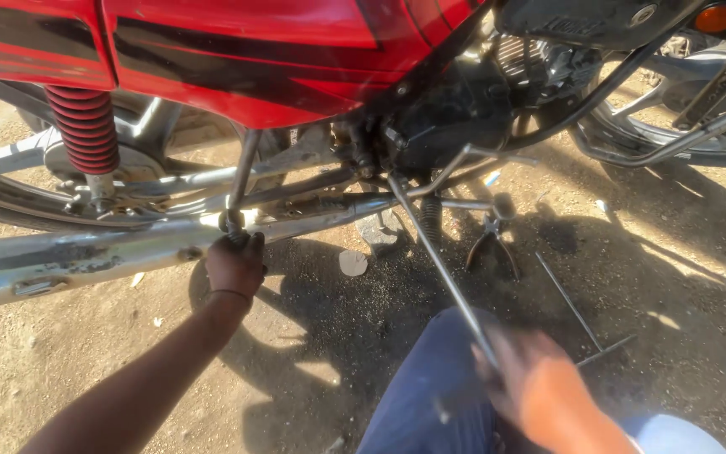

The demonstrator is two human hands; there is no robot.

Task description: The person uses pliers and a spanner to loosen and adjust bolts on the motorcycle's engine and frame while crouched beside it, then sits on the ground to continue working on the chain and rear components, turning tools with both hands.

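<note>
A red motorcycle (237, 59) stands over bare dirt, seen from its side. My left hand (235, 262) is closed around the lower end of a metal bracket just above the long chrome exhaust pipe (86, 252). My right hand (539, 391), blurred, grips the near end of a long thin metal rod (439, 261). The rod slants up and left, its far end reaching the dark engine area (455, 118) under the frame. My knee in blue trousers (430, 387) is below the rod.
A red rear shock spring (84, 126) and a spoked wheel (10, 193) are at left. Pliers (491, 240) and a T-shaped bar tool (581, 315) lie on the ground at right. Another wheel (682, 109) shows at upper right.
</note>
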